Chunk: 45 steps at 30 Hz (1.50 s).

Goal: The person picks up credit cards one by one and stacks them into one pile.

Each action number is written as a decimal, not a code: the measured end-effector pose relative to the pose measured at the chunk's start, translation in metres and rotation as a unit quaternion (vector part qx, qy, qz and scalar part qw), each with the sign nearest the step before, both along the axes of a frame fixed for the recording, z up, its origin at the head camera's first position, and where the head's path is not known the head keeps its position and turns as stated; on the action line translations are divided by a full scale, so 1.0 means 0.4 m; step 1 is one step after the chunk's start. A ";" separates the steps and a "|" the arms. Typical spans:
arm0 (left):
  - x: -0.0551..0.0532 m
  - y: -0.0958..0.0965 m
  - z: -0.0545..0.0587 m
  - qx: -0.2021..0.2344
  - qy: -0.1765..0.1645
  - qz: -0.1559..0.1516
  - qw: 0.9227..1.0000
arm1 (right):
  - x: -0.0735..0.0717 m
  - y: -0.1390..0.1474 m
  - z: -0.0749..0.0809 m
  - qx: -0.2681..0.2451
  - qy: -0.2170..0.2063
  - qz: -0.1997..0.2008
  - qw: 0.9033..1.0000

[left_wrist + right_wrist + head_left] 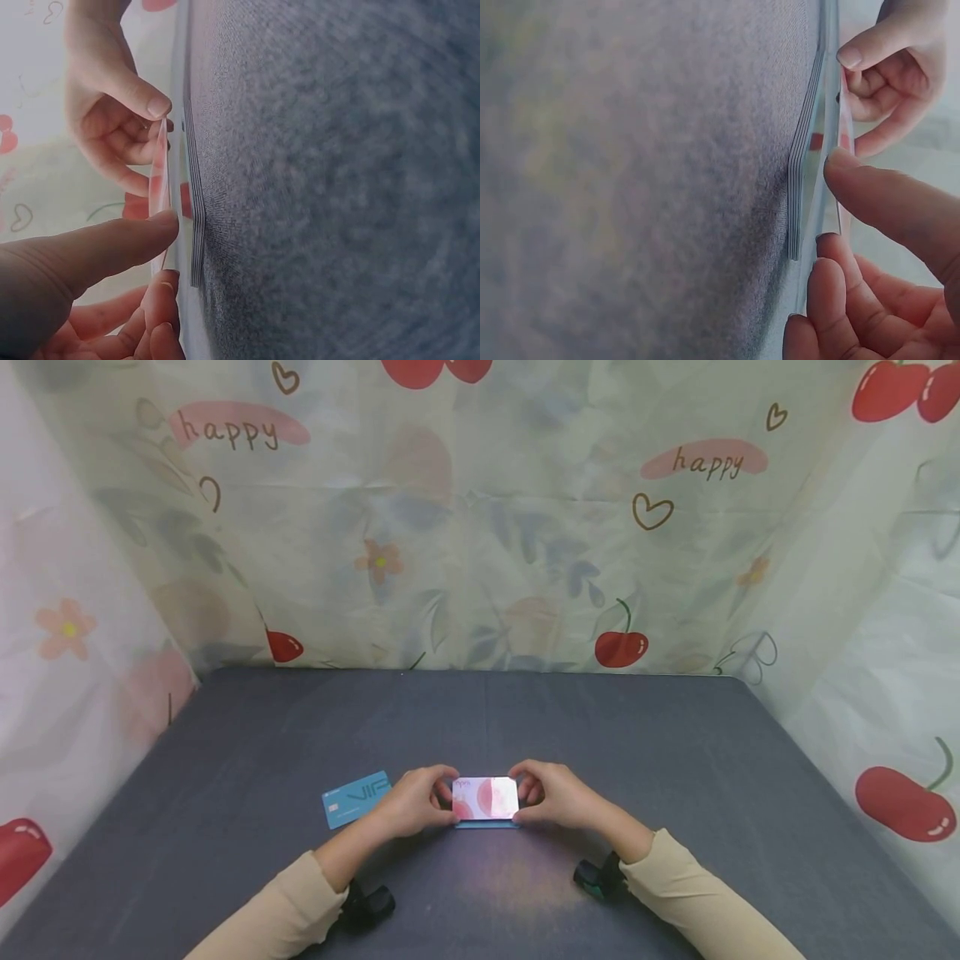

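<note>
A pink and white card (486,798) is held level by its two short ends between my hands. My left hand (417,798) pinches its left end with thumb and fingers, and my right hand (553,795) pinches the right end. Just below it lies a neat stack of cards (196,225) on the dark cloth; a gap shows between card and stack in both wrist views. From above, only a blue front edge (487,825) of that stack shows. A blue card marked VIP (356,799) lies aslant beside my left hand, its right corner partly covered.
Dark grey cloth covers the table (480,718). Behind and at both sides hangs a pale curtain (480,527) printed with cherries, hearts and flowers. Black wrist devices (367,906) sit under both forearms.
</note>
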<state>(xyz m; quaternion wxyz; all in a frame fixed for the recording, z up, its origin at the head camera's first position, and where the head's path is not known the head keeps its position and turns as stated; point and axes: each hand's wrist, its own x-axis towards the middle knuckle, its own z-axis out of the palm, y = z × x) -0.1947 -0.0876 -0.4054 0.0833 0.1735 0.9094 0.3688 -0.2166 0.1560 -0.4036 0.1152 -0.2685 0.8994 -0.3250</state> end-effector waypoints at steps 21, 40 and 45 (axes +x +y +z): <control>-0.001 0.004 -0.004 -0.004 0.008 -0.016 1.000 | 0.000 0.002 0.000 0.025 0.004 0.007 1.000; -0.001 0.003 -0.004 -0.008 -0.002 -0.025 1.000 | 0.002 0.001 0.001 0.033 0.012 0.020 0.999; 0.000 0.003 -0.003 -0.009 -0.011 -0.023 1.000 | -0.001 0.001 0.000 0.033 0.012 0.022 0.999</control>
